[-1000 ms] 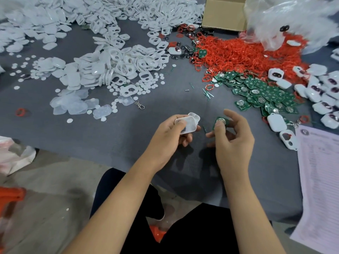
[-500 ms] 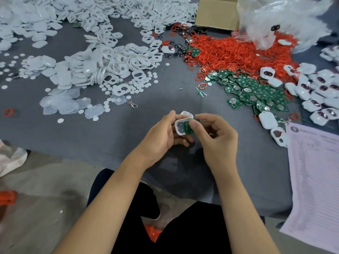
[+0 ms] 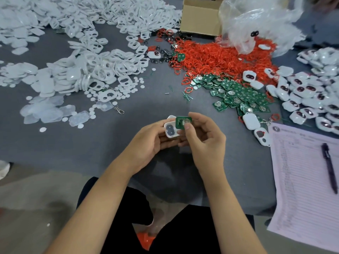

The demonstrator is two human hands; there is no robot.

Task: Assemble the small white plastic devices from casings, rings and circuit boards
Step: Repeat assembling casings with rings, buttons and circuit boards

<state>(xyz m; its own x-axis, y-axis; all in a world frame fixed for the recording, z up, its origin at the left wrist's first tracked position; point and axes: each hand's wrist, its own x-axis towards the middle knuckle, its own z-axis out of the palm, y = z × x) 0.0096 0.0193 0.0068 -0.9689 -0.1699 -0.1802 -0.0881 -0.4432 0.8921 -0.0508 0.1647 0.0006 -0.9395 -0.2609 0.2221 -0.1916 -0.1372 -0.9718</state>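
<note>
One cardboard box [image 3: 200,19] and one clear plastic bag [image 3: 256,24] sit far right. One pen [image 3: 329,167] lies on one printed sheet [image 3: 302,198], near right. Casings, rings and boards lie in heaps too dense to count.

casing [image 3: 169,129] in my left hand [image 3: 146,143], circuit board [image 3: 182,122] in my right hand [image 3: 205,138] just beside it, casing pile [image 3: 88,70] behind left, ring pile [image 3: 220,57] and board pile [image 3: 238,96] behind right, pen [image 3: 329,166] on paper sheet [image 3: 300,189] far right
</note>
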